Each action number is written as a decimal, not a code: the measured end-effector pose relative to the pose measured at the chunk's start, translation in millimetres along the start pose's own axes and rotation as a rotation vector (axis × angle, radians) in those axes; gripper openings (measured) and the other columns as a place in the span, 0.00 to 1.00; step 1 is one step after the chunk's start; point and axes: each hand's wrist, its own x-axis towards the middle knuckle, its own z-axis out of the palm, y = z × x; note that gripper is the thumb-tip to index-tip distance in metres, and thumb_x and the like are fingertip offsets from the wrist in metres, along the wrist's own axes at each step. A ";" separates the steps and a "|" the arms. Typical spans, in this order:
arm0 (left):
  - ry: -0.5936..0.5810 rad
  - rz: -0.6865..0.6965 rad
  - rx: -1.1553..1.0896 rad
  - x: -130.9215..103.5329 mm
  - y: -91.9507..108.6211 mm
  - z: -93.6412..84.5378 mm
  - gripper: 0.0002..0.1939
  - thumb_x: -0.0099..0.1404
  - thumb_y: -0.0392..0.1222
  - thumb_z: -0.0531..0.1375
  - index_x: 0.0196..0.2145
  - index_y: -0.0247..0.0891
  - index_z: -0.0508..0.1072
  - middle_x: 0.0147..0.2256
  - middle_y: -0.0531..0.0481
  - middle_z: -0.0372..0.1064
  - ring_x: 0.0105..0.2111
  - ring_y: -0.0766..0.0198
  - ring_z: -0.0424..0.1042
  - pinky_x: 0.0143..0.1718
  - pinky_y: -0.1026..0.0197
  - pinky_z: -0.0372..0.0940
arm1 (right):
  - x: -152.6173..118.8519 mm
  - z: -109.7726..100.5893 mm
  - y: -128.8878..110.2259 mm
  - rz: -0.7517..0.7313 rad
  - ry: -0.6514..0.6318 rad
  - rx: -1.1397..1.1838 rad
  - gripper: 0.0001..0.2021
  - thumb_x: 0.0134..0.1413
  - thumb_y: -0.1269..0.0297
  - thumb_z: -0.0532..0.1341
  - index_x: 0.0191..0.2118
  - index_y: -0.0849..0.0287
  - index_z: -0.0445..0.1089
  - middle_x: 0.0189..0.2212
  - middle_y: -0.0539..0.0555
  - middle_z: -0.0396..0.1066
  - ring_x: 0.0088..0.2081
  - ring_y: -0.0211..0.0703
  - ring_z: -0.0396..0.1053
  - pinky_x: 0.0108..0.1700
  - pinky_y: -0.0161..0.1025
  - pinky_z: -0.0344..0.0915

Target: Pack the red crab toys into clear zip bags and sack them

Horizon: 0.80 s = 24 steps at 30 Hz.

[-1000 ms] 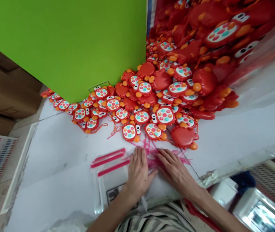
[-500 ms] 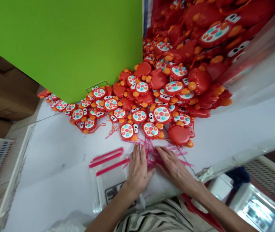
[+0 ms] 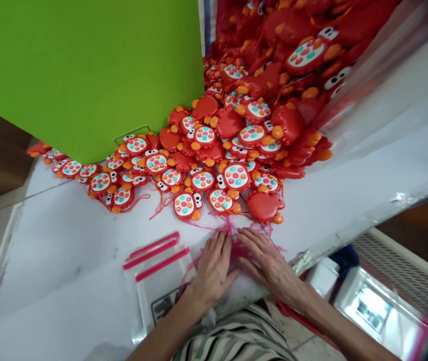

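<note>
While both hands (image 3: 214, 268) (image 3: 268, 263) press bags (image 3: 232, 245), table edge (image 3: 327, 248) lies near.

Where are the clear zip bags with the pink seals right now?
In the head view, the zip bags lie flat on the white table, just beside the left hand, in front of the red toy pile.

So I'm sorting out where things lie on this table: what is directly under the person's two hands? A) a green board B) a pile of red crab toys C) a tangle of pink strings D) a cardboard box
C: both the left hand and the right hand lie flat on the tangle of pink strings, with the red crab toys heaped farther back on the white table.
</note>
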 end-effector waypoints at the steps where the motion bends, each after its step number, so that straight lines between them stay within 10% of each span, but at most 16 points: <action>1: 0.003 0.018 -0.010 -1.4 0.0 1.2 0.35 0.62 0.49 0.53 0.61 0.29 0.48 0.62 0.34 0.45 0.63 0.50 0.42 0.60 0.42 0.49 | 2.1 -2.2 0.2 -0.006 -0.001 0.001 0.24 0.60 0.61 0.52 0.61 0.59 0.52 0.57 0.62 0.60 0.59 0.50 0.55 0.56 0.53 0.60; 9: 0.033 0.007 0.009 -8.0 10.2 -9.8 0.26 0.61 0.42 0.55 0.56 0.31 0.59 0.58 0.36 0.56 0.60 0.50 0.52 0.59 0.44 0.54 | 50.6 -2.8 0.9 -0.142 -0.188 -0.035 0.18 0.62 0.63 0.50 0.54 0.65 0.62 0.53 0.63 0.65 0.58 0.52 0.58 0.56 0.53 0.60; 24: 0.402 -0.053 -0.223 -31.1 2.6 -31.1 0.13 0.64 0.36 0.51 0.45 0.36 0.69 0.40 0.45 0.73 0.41 0.61 0.72 0.44 0.57 0.69 | 32.4 -5.6 10.3 -0.083 -0.213 0.018 0.29 0.60 0.56 0.52 0.62 0.66 0.50 0.59 0.65 0.56 0.59 0.55 0.56 0.59 0.48 0.57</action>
